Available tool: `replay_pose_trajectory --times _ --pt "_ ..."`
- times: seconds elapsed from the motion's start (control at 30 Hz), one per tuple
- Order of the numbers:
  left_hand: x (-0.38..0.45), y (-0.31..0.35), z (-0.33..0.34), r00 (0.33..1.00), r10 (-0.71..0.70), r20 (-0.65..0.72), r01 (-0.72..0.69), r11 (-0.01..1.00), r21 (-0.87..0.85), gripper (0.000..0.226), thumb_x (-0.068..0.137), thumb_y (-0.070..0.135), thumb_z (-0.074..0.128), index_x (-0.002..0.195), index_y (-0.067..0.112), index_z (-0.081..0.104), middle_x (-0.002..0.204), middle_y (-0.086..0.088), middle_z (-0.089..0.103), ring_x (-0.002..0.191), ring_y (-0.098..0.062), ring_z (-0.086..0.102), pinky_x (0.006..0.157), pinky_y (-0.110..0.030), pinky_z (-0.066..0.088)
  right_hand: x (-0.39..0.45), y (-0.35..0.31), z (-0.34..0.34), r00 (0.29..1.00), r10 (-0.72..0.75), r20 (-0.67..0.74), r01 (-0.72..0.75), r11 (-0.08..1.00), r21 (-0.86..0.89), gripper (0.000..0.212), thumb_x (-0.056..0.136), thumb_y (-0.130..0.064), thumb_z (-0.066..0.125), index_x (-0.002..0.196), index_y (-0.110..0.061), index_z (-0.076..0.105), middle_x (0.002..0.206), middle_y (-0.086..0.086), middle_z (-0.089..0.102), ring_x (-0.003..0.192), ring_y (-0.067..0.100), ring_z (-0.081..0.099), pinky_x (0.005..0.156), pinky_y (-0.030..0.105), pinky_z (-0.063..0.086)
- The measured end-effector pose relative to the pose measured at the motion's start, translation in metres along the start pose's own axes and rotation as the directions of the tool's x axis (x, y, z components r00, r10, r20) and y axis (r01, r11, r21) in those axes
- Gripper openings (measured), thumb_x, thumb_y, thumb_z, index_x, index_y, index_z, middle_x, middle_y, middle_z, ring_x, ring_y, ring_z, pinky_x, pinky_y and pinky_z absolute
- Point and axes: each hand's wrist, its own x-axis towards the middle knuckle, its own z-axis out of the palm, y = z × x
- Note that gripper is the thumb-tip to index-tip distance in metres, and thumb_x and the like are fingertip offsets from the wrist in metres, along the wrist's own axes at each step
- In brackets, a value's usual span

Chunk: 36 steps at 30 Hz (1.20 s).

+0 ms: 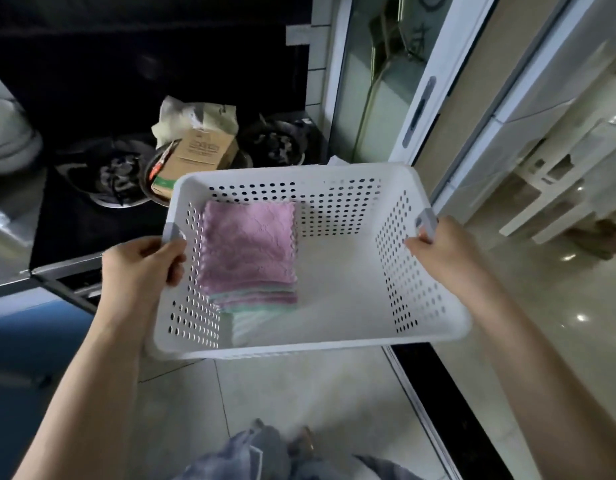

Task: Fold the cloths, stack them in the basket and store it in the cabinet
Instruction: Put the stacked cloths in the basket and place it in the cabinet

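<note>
Two hands carry a white perforated basket [351,306] in the head view, held in the air above a pale tiled floor [299,393], with the basket between them and its long sides running away from the person. The left hand [140,268] grips the grey handle on the basket's left rim, the thumb curled over the top edge and lying inside against the holed wall, the other fingers hidden below the rim. The right hand [438,251] grips the matching grey handle on the right rim, its fingers wrapped round the handle from outside. Inside the basket a stack of folded cloths [247,251] lies on the floor of the basket against the left wall, close beside the left hand and well apart from the right hand; the top cloth is pink, and green, pink and white edges show beneath it at the near end of the stack. The right half of the basket floor is bare white plastic. Beyond the basket's far rim lies a dark worktop [74,220] with two gas burners, and between them a brown cardboard box [195,157] with a crumpled pale bag [195,116] behind it. To the right stands a sliding door frame [424,109].
</note>
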Motion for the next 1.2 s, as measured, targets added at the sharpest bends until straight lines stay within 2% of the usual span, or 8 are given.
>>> replay_pose_trajectory --times 0.1,0.23,0.37,0.6,0.77,0.9,1.03,1.2 --pt "0.028 0.006 0.006 0.999 0.025 -0.031 -0.024 1.000 0.017 0.019 0.081 0.014 0.067 0.067 0.002 0.065 0.054 -0.011 0.053 0.038 -0.010 0.042 0.038 -0.014 0.035 0.039 -0.022 0.008 0.998 -0.063 0.014 0.063 0.998 -0.006 0.041 0.088 -0.014 0.060 0.060 -0.015 0.030 0.050 0.001 0.028 0.041 0.016 0.028 0.044 0.024 0.024" --pt "0.076 0.012 0.012 0.996 0.015 -0.092 -0.012 0.999 0.038 0.022 0.080 0.016 0.066 0.060 0.006 0.063 0.044 0.000 0.053 0.041 -0.012 0.041 0.040 -0.014 0.033 0.096 -0.055 0.026 0.997 -0.075 0.002 0.075 0.997 -0.024 0.042 0.089 -0.014 0.059 0.061 -0.017 0.028 0.050 -0.001 0.029 0.039 0.013 0.029 0.033 0.018 0.024" --pt "0.124 0.025 0.016 0.990 0.045 -0.135 -0.039 0.998 0.041 0.021 0.082 0.015 0.064 0.065 0.002 0.064 0.052 -0.008 0.053 0.040 -0.010 0.041 0.041 -0.015 0.035 0.151 -0.089 0.044 0.996 -0.085 -0.005 0.085 0.996 -0.028 0.036 0.092 -0.014 0.054 0.065 -0.015 0.031 0.055 0.000 0.033 0.041 0.015 0.034 0.041 0.021 0.025" --pt "0.198 0.051 0.022 0.989 0.065 -0.130 -0.065 0.998 0.007 0.019 0.084 0.012 0.065 0.072 -0.003 0.065 0.052 -0.007 0.055 0.040 -0.009 0.044 0.044 -0.018 0.039 0.213 -0.134 0.055 0.998 -0.069 0.002 0.069 0.992 -0.107 0.007 0.095 -0.008 0.041 0.089 -0.006 0.042 0.072 -0.001 0.039 0.060 0.017 0.044 0.045 0.024 0.027" --pt "0.245 0.065 0.027 0.994 0.043 -0.103 -0.047 0.998 -0.035 0.017 0.084 0.012 0.067 0.068 0.006 0.066 0.052 0.000 0.057 0.043 -0.008 0.048 0.043 -0.018 0.042 0.253 -0.157 0.051 0.992 -0.102 0.077 0.114 0.979 -0.166 0.014 0.097 -0.013 0.044 0.091 -0.001 0.047 0.075 0.007 0.047 0.052 0.014 0.042 0.043 0.024 0.029" --pt "0.271 0.084 0.033 0.991 0.061 -0.117 -0.064 0.998 -0.021 0.013 0.084 0.009 0.066 0.072 0.006 0.066 0.053 -0.002 0.058 0.040 -0.005 0.049 0.041 -0.017 0.042 0.292 -0.172 0.044 0.975 -0.147 0.167 0.178 0.967 -0.184 0.035 0.094 -0.027 0.051 0.094 0.008 0.052 0.069 0.011 0.049 0.054 0.020 0.044 0.048 0.027 0.034" --pt "0.291 0.111 0.036 0.989 0.085 -0.124 -0.084 0.996 0.008 0.011 0.084 0.009 0.067 0.074 0.004 0.066 0.046 0.000 0.058 0.037 -0.004 0.050 0.040 -0.014 0.043 0.328 -0.197 0.028 0.948 -0.205 0.244 0.230 0.970 -0.078 0.029 0.094 -0.033 0.052 0.086 -0.005 0.052 0.069 0.012 0.049 0.058 0.020 0.045 0.056 0.029 0.034" --pt "0.310 0.156 0.025 0.990 0.082 -0.113 -0.088 0.995 -0.052 0.014 0.081 0.010 0.070 0.074 -0.002 0.066 0.047 -0.003 0.061 0.041 -0.014 0.055 0.043 -0.020 0.048 0.371 -0.232 0.002 0.949 -0.218 0.227 0.202 0.975 0.094 0.033 0.092 -0.029 0.055 0.085 0.003 0.060 0.071 0.016 0.062 0.066 0.026 0.057 0.066 0.033 0.041"
